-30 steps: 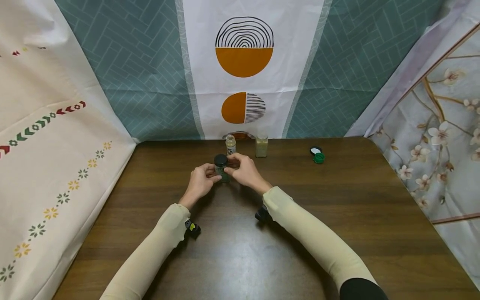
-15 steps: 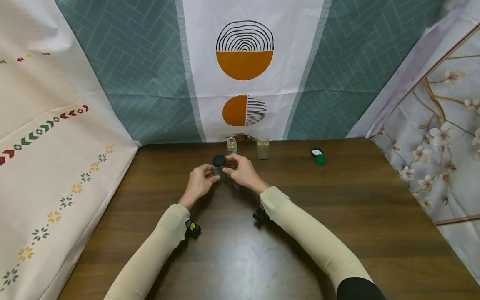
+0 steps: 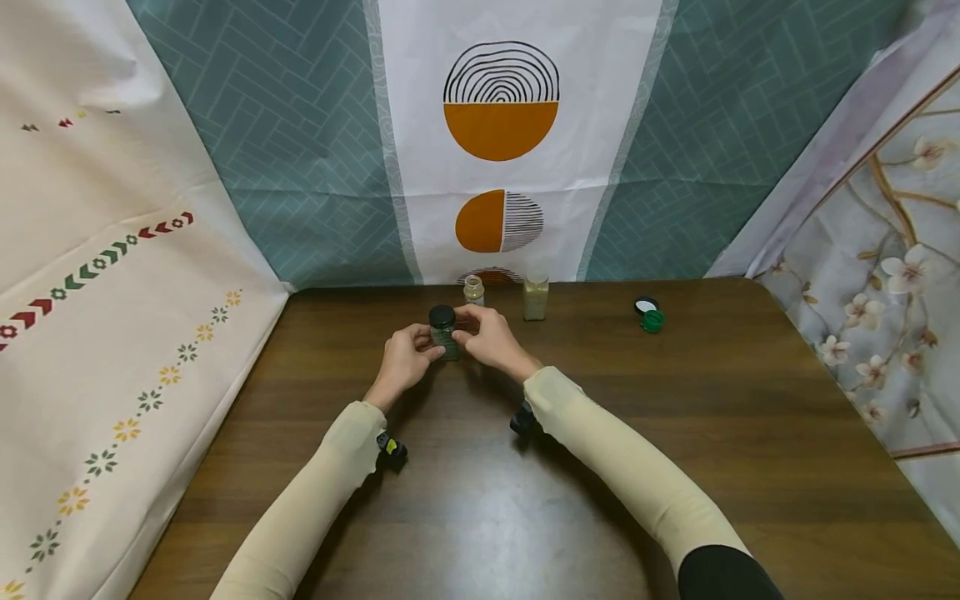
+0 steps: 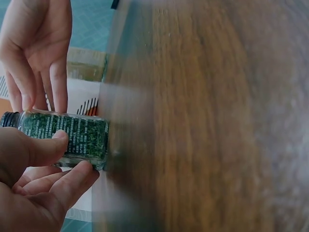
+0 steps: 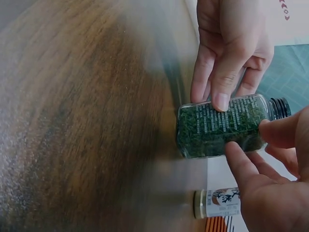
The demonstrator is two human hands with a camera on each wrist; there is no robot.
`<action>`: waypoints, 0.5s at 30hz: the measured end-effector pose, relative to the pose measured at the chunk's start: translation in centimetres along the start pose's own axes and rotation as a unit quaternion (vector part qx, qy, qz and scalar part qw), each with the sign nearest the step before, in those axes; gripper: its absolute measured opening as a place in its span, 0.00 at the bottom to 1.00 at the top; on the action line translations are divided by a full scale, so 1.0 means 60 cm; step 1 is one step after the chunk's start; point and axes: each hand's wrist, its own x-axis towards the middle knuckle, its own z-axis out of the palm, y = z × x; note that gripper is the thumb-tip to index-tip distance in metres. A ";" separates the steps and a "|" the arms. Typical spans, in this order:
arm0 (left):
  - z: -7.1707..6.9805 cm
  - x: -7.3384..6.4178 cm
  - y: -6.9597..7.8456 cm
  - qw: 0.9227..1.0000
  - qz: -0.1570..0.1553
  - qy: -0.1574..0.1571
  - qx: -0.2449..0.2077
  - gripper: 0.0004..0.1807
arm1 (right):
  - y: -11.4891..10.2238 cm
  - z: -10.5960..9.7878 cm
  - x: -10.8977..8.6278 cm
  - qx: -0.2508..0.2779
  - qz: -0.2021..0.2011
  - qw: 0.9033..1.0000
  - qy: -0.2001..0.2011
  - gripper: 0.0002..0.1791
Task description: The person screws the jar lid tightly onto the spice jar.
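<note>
Capped jar [image 5: 219,126]: shifted slightly toward left edge of table [image 3: 480,508]; left hand [image 3: 405,361] and right hand [image 3: 492,342], both curved, pinched it.

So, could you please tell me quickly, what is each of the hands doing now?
Left hand: closed, holding the jar of green flakes.
Right hand: closed, holding the same jar of green flakes.

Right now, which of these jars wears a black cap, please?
The dark green jar, held between left hand and right hand, has the black cap; the small jar and square jar behind show none.
</note>
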 end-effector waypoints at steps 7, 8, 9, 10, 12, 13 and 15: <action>-0.003 0.006 -0.001 1.000 0.002 0.002 -0.008 0.25 | 0.000 0.000 0.007 0.004 -0.004 1.000 -0.003 0.23; -0.003 0.006 -0.001 1.000 0.001 0.000 -0.010 0.25 | 0.000 0.001 0.007 0.003 -0.003 1.000 -0.002 0.23; -0.004 0.007 -0.001 1.000 0.000 -0.003 -0.009 0.25 | 0.001 0.001 0.007 0.003 -0.003 1.000 -0.002 0.23; -0.004 0.007 -0.001 1.000 -0.002 -0.004 -0.009 0.26 | 0.000 0.001 0.007 0.002 -0.002 1.000 -0.003 0.23; -0.005 0.009 -0.001 1.000 -0.002 -0.006 -0.008 0.26 | 0.001 0.001 0.008 0.000 0.000 1.000 -0.004 0.23; -0.006 0.010 -0.002 1.000 -0.002 -0.007 -0.007 0.26 | 0.001 0.001 0.009 0.000 0.001 1.000 -0.005 0.23; -0.006 0.012 -0.002 1.000 -0.003 -0.007 -0.006 0.27 | 0.002 0.001 0.010 -0.004 0.001 1.000 -0.004 0.23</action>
